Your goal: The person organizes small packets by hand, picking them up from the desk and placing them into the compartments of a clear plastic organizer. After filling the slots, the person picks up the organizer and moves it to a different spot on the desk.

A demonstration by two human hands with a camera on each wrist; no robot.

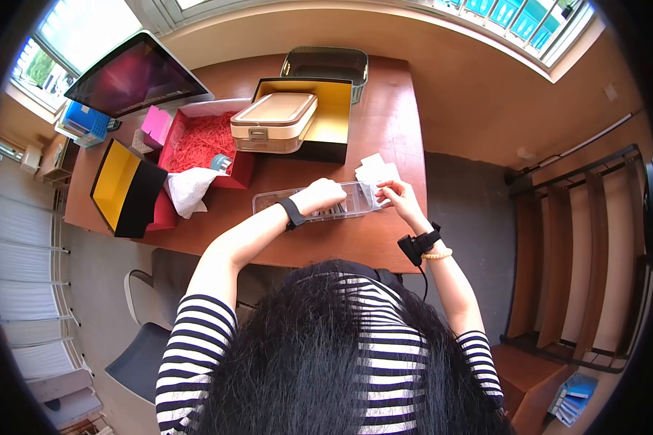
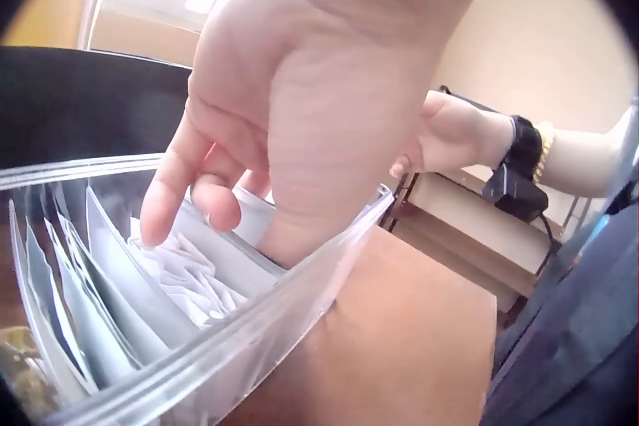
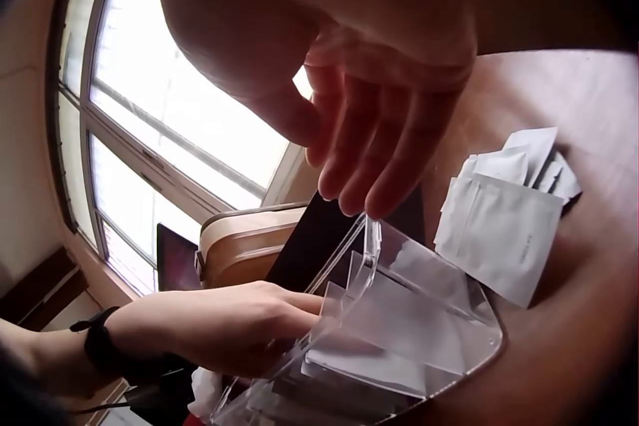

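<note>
A long clear plastic container stands near the table's front edge, with white paper packets upright in rows inside it. My left hand reaches down over its middle, fingers bent among the packets; in the left wrist view the thumb's tip is hidden inside, and I cannot tell whether it pinches a packet. My right hand hangs over the container's right end, fingers loosely bent and fingertips right at the rim corner, the thumb apart from them. Several flat white packets lie in a loose pile beside that end.
Behind the container, a beige lunch box rests on a black box with yellow lining. To the left stand a red box of shredded paper, white tissue and a monitor. A dark basket sits at the back.
</note>
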